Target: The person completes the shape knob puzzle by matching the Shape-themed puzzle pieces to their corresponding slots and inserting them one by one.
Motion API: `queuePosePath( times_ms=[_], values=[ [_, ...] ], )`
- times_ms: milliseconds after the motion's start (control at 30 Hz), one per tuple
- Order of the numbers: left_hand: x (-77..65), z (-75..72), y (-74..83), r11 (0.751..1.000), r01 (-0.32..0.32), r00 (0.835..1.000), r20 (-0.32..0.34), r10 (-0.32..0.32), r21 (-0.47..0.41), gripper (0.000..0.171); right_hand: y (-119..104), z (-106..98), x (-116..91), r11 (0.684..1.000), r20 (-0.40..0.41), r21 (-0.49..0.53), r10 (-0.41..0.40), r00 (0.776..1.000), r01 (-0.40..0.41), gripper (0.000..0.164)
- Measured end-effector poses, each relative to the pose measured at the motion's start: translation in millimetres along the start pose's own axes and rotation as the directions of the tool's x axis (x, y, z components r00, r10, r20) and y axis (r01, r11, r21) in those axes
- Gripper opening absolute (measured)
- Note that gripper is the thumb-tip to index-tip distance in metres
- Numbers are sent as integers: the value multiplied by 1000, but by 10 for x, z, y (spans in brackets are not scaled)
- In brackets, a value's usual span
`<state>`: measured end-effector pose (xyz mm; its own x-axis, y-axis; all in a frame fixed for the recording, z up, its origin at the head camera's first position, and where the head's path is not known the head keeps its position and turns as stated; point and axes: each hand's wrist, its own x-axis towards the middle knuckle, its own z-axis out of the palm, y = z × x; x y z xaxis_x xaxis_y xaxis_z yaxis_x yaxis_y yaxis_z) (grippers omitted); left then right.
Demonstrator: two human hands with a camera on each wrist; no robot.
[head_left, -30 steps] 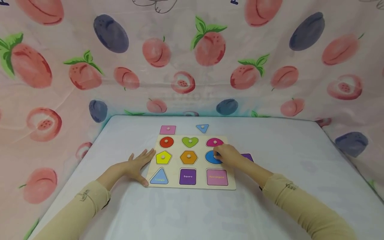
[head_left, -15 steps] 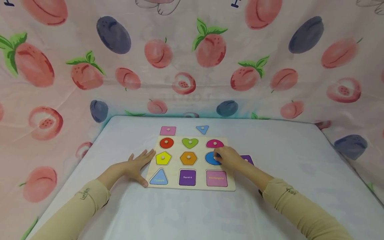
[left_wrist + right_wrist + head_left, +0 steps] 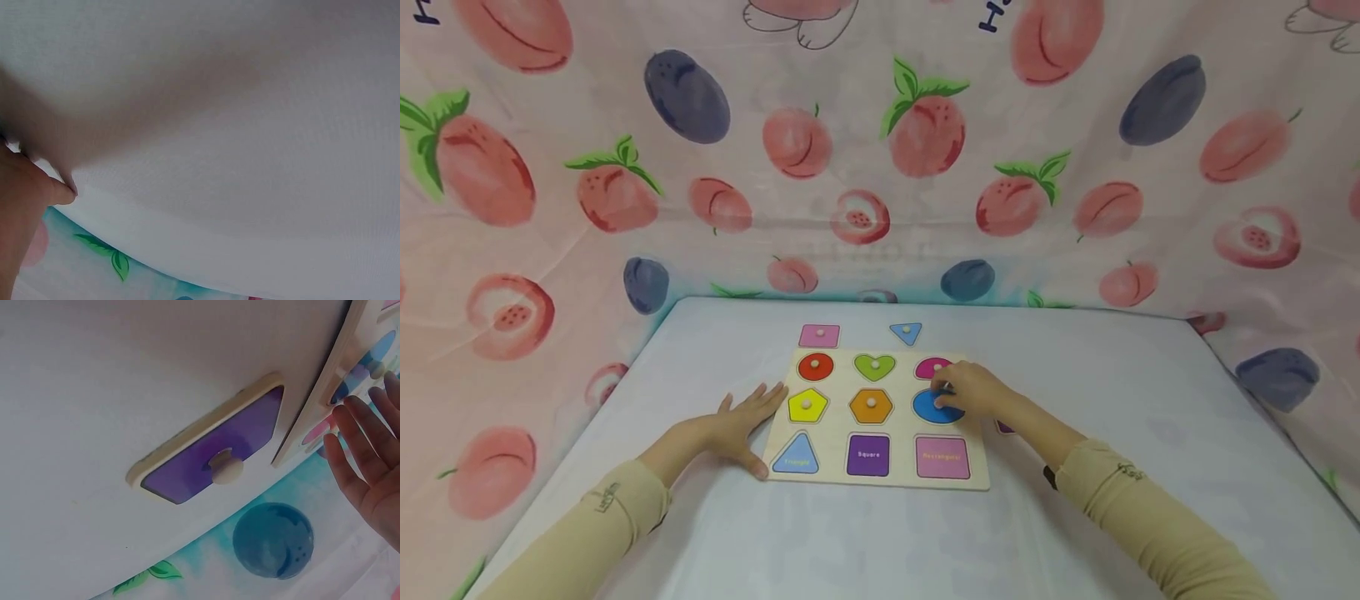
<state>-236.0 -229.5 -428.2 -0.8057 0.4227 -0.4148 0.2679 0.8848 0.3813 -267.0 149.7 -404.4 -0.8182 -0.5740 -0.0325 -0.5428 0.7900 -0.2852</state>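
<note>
My left hand (image 3: pixel 741 427) lies spread at the left edge of the wooden shape puzzle board (image 3: pixel 835 477), fingertips and thumb against it. My right hand (image 3: pixel 973 390) is over the board's right side, fingers relaxed and parted around the knob of the blue oval piece (image 3: pixel 931 408). The right wrist view shows the right hand's (image 3: pixel 372 456) fingers loosely extended near the oval. Below the oval is a pink rectangle recess (image 3: pixel 942 467), beside purple square (image 3: pixel 868 467) and blue triangle (image 3: pixel 796 461) recesses. The magenta half-circle piece (image 3: pixel 928 365) is partly hidden by the hand.
Loose knobbed pieces lie off the board: a pink rectangle (image 3: pixel 818 338) and a blue triangle (image 3: pixel 906 337) behind it, and a purple square (image 3: pixel 194 472) to its right, mostly under the right arm in the head view. A fruit-print curtain (image 3: pixel 861 100) stands behind the table.
My right fingers have loosened and parted slightly from the blue oval's knob. The left hand stays at the board's edge. The head view has tilted up a little.
</note>
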Motion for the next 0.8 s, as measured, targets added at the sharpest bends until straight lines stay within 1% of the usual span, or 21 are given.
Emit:
queuePosePath(
  times_ms=[67,133,233,333,400,500,600,800],
  values=[
    [0,-2,8,1000,6,1000,-4,-6,-1,127,28,-17,18,1000,-6,11,7,1000,-7,16],
    [-2,-3,10,1000,4,1000,-7,-4,-3,127,58,-20,47,999,-29,34,14,999,-13,16],
    [-9,-2,9,1000,-4,1000,-10,4,1,127,107,-18,97,997,-88,76,7,996,0,12],
    [-13,3,3,1000,-10,1000,-12,10,1,127,150,-26,164,995,-154,96,-11,988,26,7],
    [-25,8,0,1000,-8,1000,-10,8,-2,127,168,-33,214,992,-175,120,-7,985,29,6],
    [-31,10,-7,1000,2,1000,-5,-2,-7,127,190,-43,295,990,-182,137,7,983,18,8],
    [-27,11,-16,1000,7,1000,-4,-7,-2,127,207,-47,381,990,-170,141,22,985,2,9],
    [-9,11,9,1000,7,1000,-4,-7,-11,125,222,-70,549,997,-183,72,0,983,14,11]
  ],
)
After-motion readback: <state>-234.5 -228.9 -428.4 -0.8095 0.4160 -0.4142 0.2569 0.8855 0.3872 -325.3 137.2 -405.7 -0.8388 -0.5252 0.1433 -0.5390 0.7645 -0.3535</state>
